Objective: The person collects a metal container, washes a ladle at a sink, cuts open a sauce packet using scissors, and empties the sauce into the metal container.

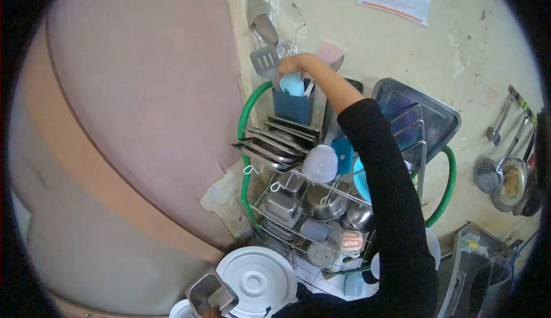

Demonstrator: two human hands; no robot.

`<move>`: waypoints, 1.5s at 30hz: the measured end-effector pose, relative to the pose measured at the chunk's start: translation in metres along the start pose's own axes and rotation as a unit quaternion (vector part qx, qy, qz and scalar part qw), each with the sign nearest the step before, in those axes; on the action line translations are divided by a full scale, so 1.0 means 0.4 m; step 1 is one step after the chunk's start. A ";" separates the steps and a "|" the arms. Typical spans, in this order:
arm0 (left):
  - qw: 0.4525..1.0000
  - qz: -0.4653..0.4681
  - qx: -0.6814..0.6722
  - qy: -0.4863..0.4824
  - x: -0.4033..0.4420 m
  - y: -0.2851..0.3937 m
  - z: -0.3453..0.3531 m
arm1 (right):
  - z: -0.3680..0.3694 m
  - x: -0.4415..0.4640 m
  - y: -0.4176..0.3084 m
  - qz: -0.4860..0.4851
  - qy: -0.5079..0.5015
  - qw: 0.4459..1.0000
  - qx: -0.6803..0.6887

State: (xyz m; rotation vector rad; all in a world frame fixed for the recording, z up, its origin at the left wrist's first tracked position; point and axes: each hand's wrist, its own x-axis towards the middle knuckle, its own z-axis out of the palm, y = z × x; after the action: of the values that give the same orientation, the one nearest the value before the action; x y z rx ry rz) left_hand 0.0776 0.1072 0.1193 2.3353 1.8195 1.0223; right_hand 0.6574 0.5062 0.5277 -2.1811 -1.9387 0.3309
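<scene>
My right hand (294, 65) is stretched out to the top of the dish rack, its fingers bent down around the top of a blue-grey utensil holder (293, 107). A light blue utensil (293, 84) lies directly under the fingers; what they grip is partly hidden. Beside the hand stand a grey slotted turner (265, 61), a metal ladle (264, 29) and a whisk (287, 48). At the bottom edge, my left hand (212, 313) shows only in part, holding a rectangular metal container (208, 293) tilted.
The wire dish rack (275, 187) holds metal trays, a white bowl (320, 164), pans and cups. Below is a round white lid (255, 283). A dark tray (416, 111) leans on the wall at right. Ladles and strainers (488, 176) hang farther right. A green hose (247, 111) surrounds the rack.
</scene>
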 end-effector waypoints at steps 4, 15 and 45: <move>0.929 -0.254 -0.267 -0.004 -0.131 -0.074 0.076 | -0.017 0.075 0.062 0.099 -0.041 0.975 0.197; 0.982 -0.171 0.085 0.008 -0.162 0.111 -0.059 | 0.005 0.014 0.033 -0.006 0.296 0.936 -0.191; 0.982 -0.183 0.039 -0.005 -0.216 0.203 0.091 | 1.472 -0.723 -0.573 -0.311 -0.567 0.744 0.169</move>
State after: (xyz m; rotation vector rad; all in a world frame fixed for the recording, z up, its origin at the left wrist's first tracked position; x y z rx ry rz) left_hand 0.1560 0.0191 0.0807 1.9264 2.2067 0.8999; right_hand 0.2311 0.2478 0.0436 -0.9123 -2.6112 2.0054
